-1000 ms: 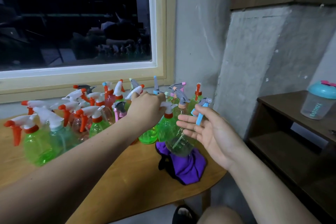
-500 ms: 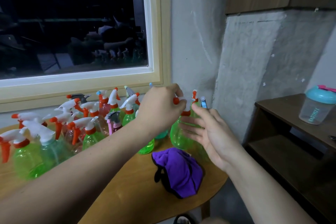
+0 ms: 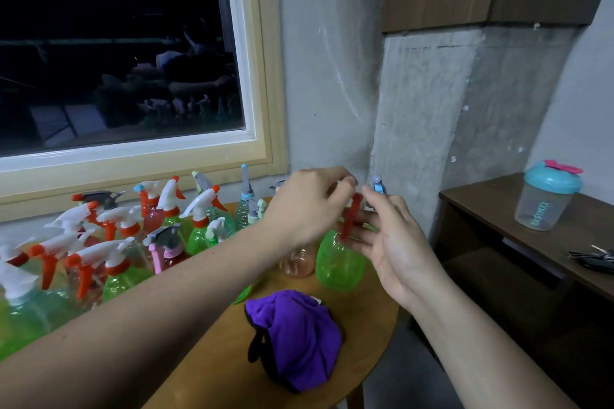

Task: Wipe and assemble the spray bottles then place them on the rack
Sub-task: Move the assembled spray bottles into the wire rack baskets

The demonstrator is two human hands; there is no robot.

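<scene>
A green spray bottle [image 3: 337, 264] with a red trigger head hangs just above the wooden table's [image 3: 212, 372] right end. My left hand [image 3: 307, 206] grips its spray head from above, fingers curled round it. My right hand [image 3: 390, 242] has straight fingers pressed against the bottle's neck and right side. A purple cloth [image 3: 299, 337] lies crumpled on the table in front of the bottle. Several more spray bottles [image 3: 116, 242] in green and pink, with orange, white, grey and blue heads, crowd the table's left part.
A dark wooden rack [image 3: 518, 212] stands to the right, with a teal-lidded shaker cup [image 3: 545, 199] and a bunch of keys [image 3: 591, 257] on its top shelf. A window and a concrete wall lie behind the table. A lower rack shelf sits below.
The green bottle came further right, away from the crowd of bottles. My left hand moved with it and my right hand closed in against its side. The view has shifted upward.
</scene>
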